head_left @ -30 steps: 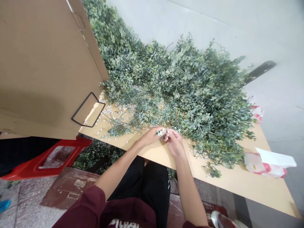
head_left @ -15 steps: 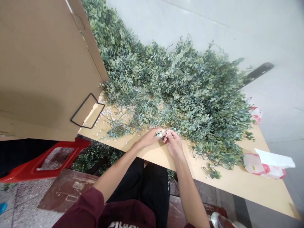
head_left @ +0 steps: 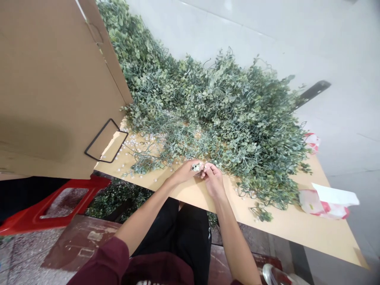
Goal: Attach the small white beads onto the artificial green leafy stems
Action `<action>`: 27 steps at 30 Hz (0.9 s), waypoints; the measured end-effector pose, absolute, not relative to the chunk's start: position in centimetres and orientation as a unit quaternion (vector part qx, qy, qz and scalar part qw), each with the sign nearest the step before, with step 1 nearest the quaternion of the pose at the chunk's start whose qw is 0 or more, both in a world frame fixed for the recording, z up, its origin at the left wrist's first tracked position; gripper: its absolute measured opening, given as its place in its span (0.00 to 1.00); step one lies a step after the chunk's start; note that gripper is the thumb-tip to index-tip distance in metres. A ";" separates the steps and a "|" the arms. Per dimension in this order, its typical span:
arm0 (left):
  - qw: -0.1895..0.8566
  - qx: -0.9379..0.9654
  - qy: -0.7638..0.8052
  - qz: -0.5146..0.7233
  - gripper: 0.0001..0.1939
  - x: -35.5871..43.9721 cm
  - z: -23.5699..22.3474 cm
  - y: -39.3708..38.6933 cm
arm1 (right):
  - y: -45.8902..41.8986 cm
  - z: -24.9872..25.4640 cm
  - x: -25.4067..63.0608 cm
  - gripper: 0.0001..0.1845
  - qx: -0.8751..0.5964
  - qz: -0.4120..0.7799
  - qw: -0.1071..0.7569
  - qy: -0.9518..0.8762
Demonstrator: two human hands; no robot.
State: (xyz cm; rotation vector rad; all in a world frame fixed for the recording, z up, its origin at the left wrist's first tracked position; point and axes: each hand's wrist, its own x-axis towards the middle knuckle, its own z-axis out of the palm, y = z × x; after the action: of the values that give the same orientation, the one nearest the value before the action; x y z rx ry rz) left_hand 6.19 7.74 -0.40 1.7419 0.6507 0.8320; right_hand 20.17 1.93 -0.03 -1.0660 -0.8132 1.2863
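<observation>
Pinching a small waxy sprig [head_left: 196, 167], left hand [head_left: 186, 171] and right hand [head_left: 213, 181] share one clenched grip.

"From here, where can I route the right hand [head_left: 213, 181]?"

"Rightward along the near strip of the wooden tabletop [head_left: 297, 231]. A small leafy sprig [head_left: 261, 215] lies on that strip, and a plastic bag [head_left: 314, 202] sits at its far end."

"Forward?"

"Obstructed. A heap of artificial leafy vines [head_left: 219, 118] lies just ahead of both hands."

"And the left hand [head_left: 185, 172]?"

"I read white beads [head_left: 130, 156] scattered along the tabletop on that side, then a large cardboard panel [head_left: 53, 87] standing beyond them."
</observation>
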 end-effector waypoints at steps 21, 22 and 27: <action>0.524 0.710 0.263 0.391 0.17 5.9 -0.3 7.2 | 0.5 0.1 19.5 0.07 -0.566 0.364 0.580 -0.460; 0.521 0.704 0.267 0.402 0.17 5.8 -0.1 7.1 | 0.3 0.6 19.6 0.09 -0.571 0.351 0.561 -0.486; 0.482 0.667 0.323 0.468 0.14 4.1 1.1 4.5 | 0.0 4.1 20.8 0.15 -0.560 0.309 0.448 -0.625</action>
State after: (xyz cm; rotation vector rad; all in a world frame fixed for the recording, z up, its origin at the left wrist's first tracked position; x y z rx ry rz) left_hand 4.11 4.53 1.08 1.6250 0.7863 1.1409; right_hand 20.78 -0.03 4.10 -1.3848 -1.5467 0.7646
